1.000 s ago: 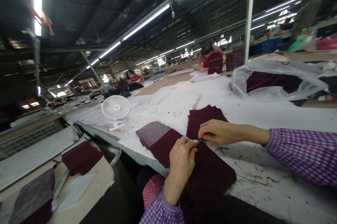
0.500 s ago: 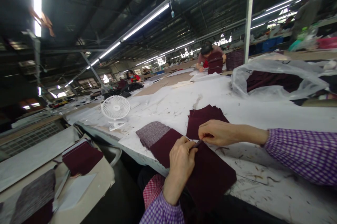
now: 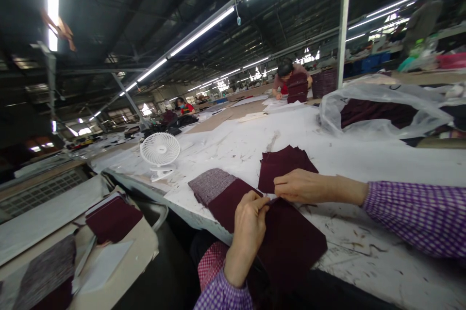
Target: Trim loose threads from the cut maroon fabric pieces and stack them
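A dark maroon fabric piece (image 3: 294, 239) hangs partly over the front edge of the white-covered table (image 3: 233, 147). My left hand (image 3: 250, 220) pinches its upper left edge between thumb and fingers. Close beside it, my right hand (image 3: 296, 185) grips the same edge near its top corner, fingers pressed together. Left of my left hand lies a maroon and speckled grey fabric stack (image 3: 213, 186). Behind my right hand sits another maroon stack (image 3: 284, 160), partly covered by that hand.
A white fan (image 3: 160, 149) stands at the table's left edge. A plastic bag (image 3: 382, 106) with dark fabric lies at right. At lower left, a side surface (image 3: 141, 247) holds fabric pieces. Another person (image 3: 291, 77) bends over stacks farther back.
My right hand has lowered slightly and its fingers are more closed over the fabric edge. My left hand has shifted a little to the left.
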